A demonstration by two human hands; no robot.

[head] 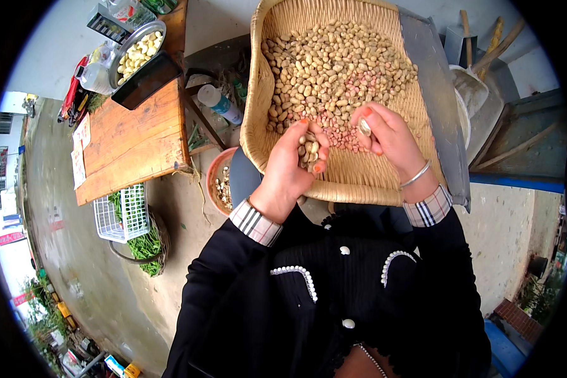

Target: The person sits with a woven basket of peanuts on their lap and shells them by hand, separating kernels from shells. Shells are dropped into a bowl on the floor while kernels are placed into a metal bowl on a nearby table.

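Note:
Before me stands a woven wicker winnowing basket (359, 189) holding a heap of unshelled peanuts (330, 61). Pink shelled peanut kernels (342, 134) lie at the near side of the heap, with a few more among the pods. My left hand (295, 158) is over the near left part of the basket, its fingers curled around several peanut shells (308, 150). Over the kernels on the right, my right hand (385, 132) pinches a pale peanut shell (364, 126) between thumb and fingers; whether a kernel is inside cannot be seen.
On the left, a wooden table (137, 141) bears a smartphone (146, 80), a metal bowl of pale yellow pieces (139, 52) and bottles. Below are an orange basin (212, 175) with shells and a white plastic basket (123, 212) by green vegetables. A dustpan (470, 87) stands at right.

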